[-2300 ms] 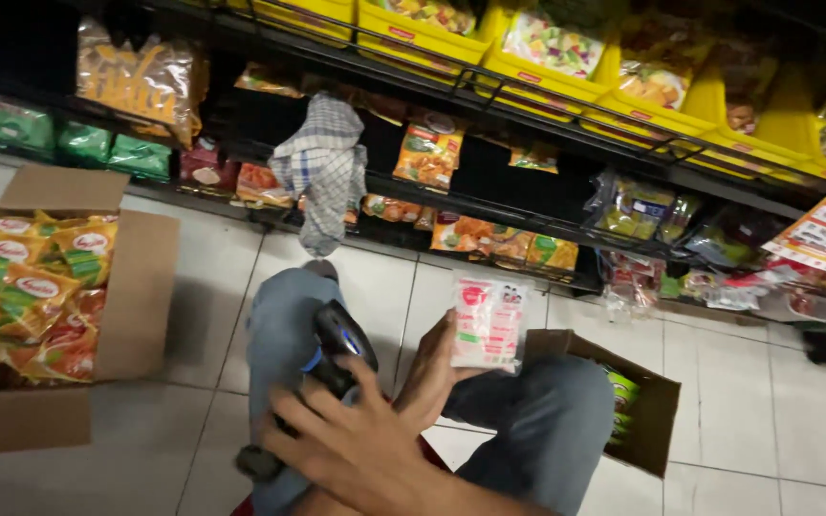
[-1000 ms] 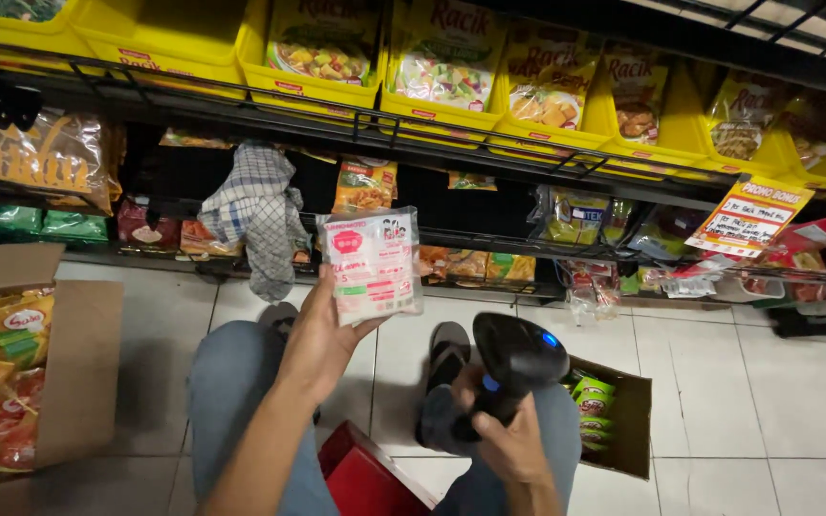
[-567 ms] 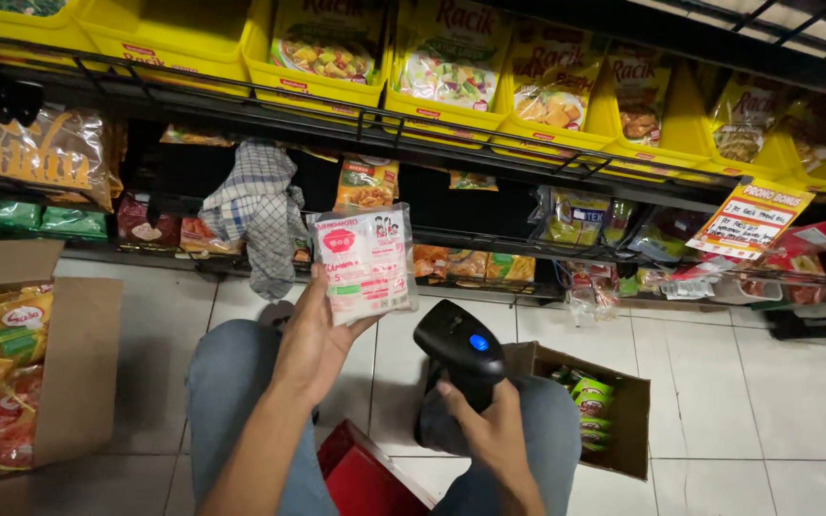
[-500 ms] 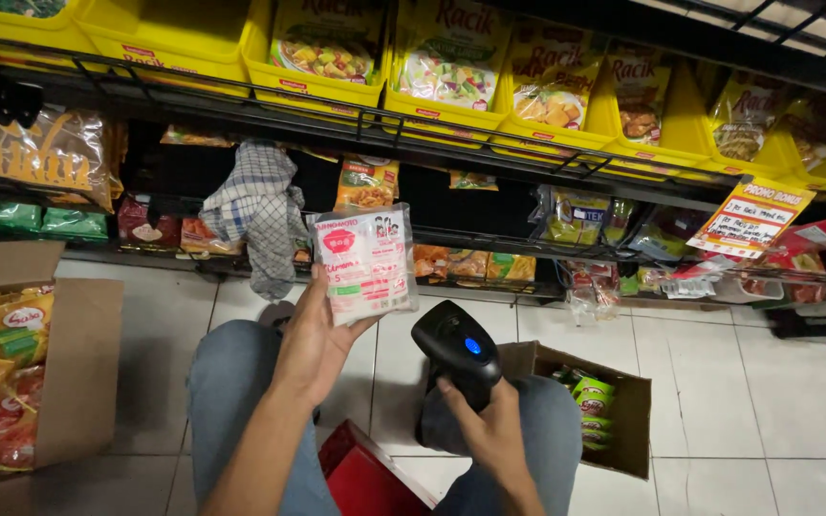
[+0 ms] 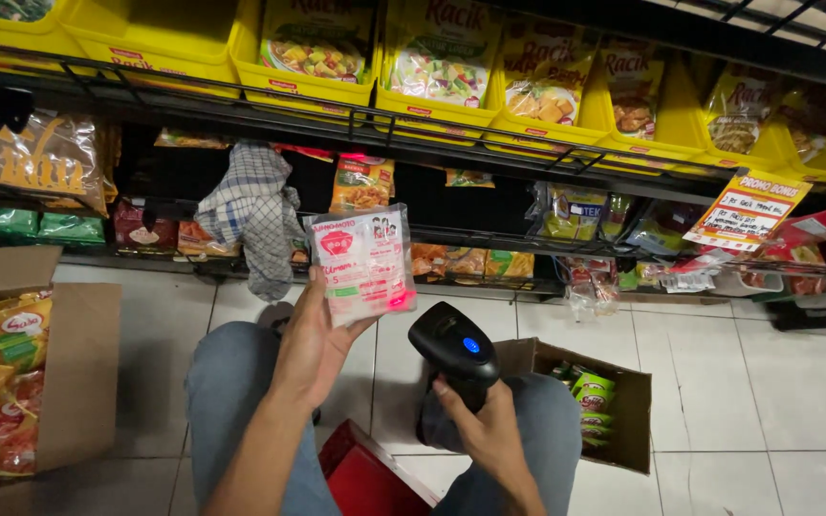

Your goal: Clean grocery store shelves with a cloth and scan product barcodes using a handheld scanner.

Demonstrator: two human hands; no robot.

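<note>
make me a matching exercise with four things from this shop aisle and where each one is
Things:
1. white and pink packet
2. black scanner
3. checked cloth
4. small box of green packets

Places:
A. on the floor by the right knee
B. hanging from the lower shelf
C. held up in the left hand
D. gripped in the right hand

Pairs: 1-C, 2-D, 3-B, 4-A

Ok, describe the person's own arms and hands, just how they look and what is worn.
Both forearms are bare, with no sleeves in view. The left hand and right hand wear no gloves; no rings, watch or wristband show. The fingers are bare too. Blue-grey trousers cover the legs below.
</note>
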